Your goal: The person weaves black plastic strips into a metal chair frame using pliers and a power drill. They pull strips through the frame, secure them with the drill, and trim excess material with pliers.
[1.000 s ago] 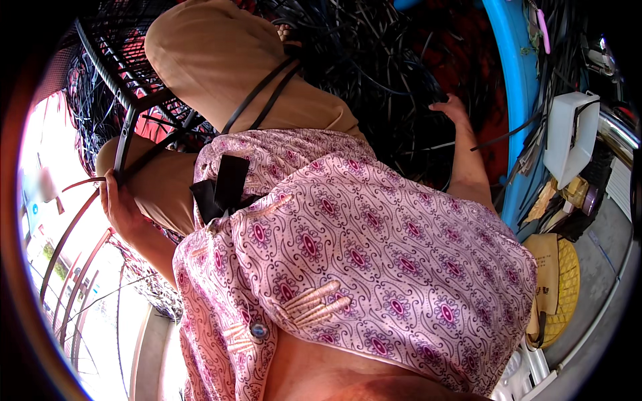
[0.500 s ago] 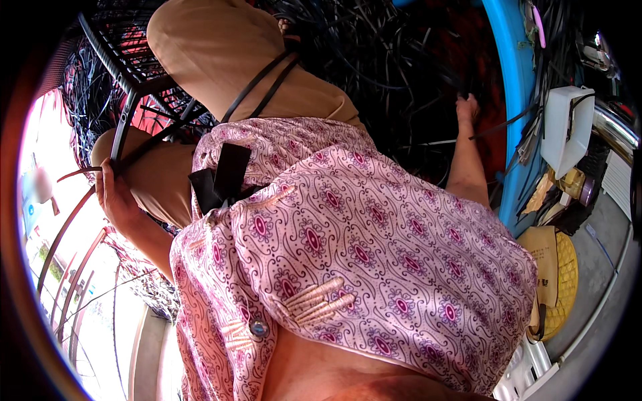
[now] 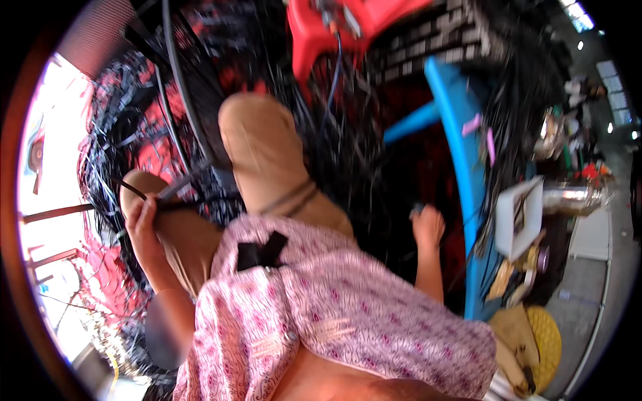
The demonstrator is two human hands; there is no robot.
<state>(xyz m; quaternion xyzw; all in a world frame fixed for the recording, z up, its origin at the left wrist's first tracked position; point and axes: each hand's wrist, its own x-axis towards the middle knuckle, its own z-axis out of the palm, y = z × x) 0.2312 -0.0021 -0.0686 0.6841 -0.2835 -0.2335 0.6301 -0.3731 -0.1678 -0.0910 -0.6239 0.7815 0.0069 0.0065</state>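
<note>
My left hand (image 3: 142,220) is closed with its fingers on a dark flat strip (image 3: 132,189), over my left knee. Beside it a dark woven piece with long grey-black rim bars (image 3: 179,73) leans against my legs. Out to the right, my right hand (image 3: 428,226) is closed in a fist just left of a blue plastic edge. Something small and dark shows at its fingertips, too blurred to name. Two dark strips (image 3: 294,200) cross my right thigh. Heaps of loose black strips (image 3: 124,127) lie around my legs on red.
A red plastic stool (image 3: 307,33) with tools on it stands ahead. On the right runs a blue plastic frame (image 3: 461,174) hung with strips. Past it are a white plastic bin (image 3: 519,220), a yellow round seat (image 3: 547,344) and a dark slatted crate (image 3: 435,43) farther ahead.
My view has swung up, bringing the red stool into sight. My right hand has drawn back toward me from the dark strips. My left hand stays closed by the strip near my knee.
</note>
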